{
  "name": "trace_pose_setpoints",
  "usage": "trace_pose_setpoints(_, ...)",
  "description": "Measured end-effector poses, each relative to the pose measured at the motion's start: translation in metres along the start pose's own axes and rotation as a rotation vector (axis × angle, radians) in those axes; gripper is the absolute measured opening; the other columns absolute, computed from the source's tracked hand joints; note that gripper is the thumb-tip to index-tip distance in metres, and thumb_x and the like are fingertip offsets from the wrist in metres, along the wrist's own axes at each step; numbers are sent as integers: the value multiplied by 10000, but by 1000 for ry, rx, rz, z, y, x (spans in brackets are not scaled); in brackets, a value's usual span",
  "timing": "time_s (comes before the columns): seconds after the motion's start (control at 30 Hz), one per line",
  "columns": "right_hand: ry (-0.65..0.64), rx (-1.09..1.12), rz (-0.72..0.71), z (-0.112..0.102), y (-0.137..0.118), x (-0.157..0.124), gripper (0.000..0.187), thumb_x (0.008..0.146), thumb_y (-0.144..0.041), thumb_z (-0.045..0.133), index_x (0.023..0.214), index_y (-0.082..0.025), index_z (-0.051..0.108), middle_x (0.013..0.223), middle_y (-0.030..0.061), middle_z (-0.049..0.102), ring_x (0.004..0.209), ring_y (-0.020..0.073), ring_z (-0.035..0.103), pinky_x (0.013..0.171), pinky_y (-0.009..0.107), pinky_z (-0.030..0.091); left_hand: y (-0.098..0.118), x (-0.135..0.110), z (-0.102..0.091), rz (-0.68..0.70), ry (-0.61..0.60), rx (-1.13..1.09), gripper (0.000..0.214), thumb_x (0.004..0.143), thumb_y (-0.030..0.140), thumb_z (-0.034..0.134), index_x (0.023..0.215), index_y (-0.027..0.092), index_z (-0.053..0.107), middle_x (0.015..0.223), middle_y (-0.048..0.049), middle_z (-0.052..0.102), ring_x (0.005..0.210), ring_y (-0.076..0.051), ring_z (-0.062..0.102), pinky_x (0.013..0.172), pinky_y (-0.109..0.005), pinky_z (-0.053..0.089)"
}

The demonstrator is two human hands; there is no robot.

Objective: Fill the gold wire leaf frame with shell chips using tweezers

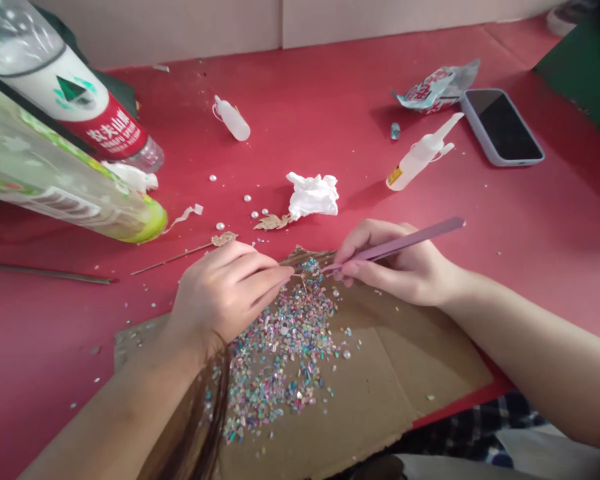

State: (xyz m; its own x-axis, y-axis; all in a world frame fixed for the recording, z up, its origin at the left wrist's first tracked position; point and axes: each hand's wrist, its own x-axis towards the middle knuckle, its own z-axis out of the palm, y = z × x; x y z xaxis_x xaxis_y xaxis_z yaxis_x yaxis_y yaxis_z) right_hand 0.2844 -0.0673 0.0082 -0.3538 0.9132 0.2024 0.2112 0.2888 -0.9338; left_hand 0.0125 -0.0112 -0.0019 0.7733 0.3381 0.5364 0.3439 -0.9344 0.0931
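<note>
My left hand (pixel 227 290) is closed in a pinch on a small ornament (pixel 307 270) covered with colourful chips, held just above a sheet of cardboard (pixel 420 367). My right hand (pixel 400 267) grips purple tweezers (pixel 405 243) whose tips reach the ornament. A heap of iridescent stone chips (pixel 280 360) lies on the cardboard below both hands. A strand of hair hangs over my left wrist.
On the red table (pixel 330 93) lie two small glue bottles (pixel 420 155) (pixel 231 119), a crumpled tissue (pixel 314 195), gold leaf charms (pixel 273 222), loose pearls (pixel 247 199), a phone (pixel 503 127), a wrapper (pixel 437 87). Two large drink bottles (pixel 65 167) lie at left.
</note>
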Motion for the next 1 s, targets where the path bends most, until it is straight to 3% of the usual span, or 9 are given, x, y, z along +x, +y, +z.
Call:
trace_pose_setpoints(0.13,-1,-199,-72,2,0,-2,298,1024,-405,674,849,-165,693,681,3,713,565,90,647,511,209,472,0,-3,2,-33,-37,-18,150,939,163,742,1073,230,749,924,7,796,821,-188,657,702,-343,539)
trace_pose_setpoints(0.27,-5,-347,-155,6,-1,-2,252,1036,-345,664,842,-187,693,735,1,742,592,92,671,548,216,484,3,-5,2,-76,-85,-13,156,971,163,705,1102,240,740,936,0,785,850,-182,645,726,-344,517)
trace_pose_setpoints(0.47,-31,-474,-151,8,-4,-5,277,1047,-374,639,847,-185,661,709,13,745,588,112,675,529,241,466,4,-5,-1,-63,-99,8,169,952,142,717,1063,268,736,937,9,777,844,-186,645,741,-352,513)
trace_pose_setpoints(1.0,-14,-537,-135,9,-7,-4,346,1053,-457,609,807,-216,644,686,8,758,572,135,698,510,285,451,3,-6,-3,-108,-97,-78,201,991,229,672,1114,359,761,960,51,804,837,-206,688,704,-394,543)
